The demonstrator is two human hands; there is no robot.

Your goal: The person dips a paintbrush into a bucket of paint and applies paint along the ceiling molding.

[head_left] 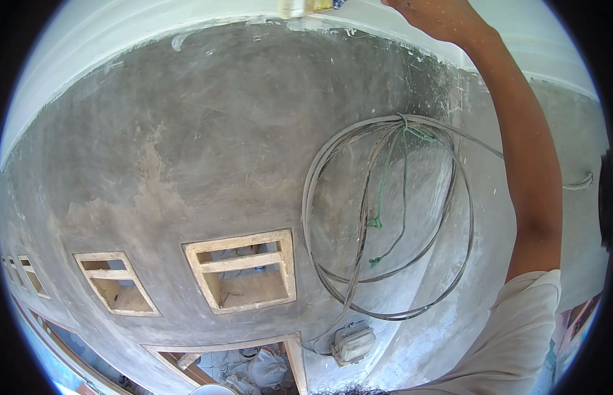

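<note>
My right arm reaches up along the right side, and my right hand [433,14] is at the upper edge, partly cut off. Beside its fingers is a paintbrush [307,7] with pale bristles and a blue part toward the handle. The hand is closed on the brush, though the grip itself lies beyond the edge. The bristles are at the white-painted band [207,14] above the bare grey wall [240,112]. Uneven white paint marks run along the border between them. My left hand is out of view.
A coil of grey cable [307,197] tied with green cord [381,187] hangs on the wall. Beneath it is a dusty box-shaped fixture [354,345]. Pale-framed openings [290,270] and a doorway frame [221,343] are lower, with white sacks [267,368] beyond.
</note>
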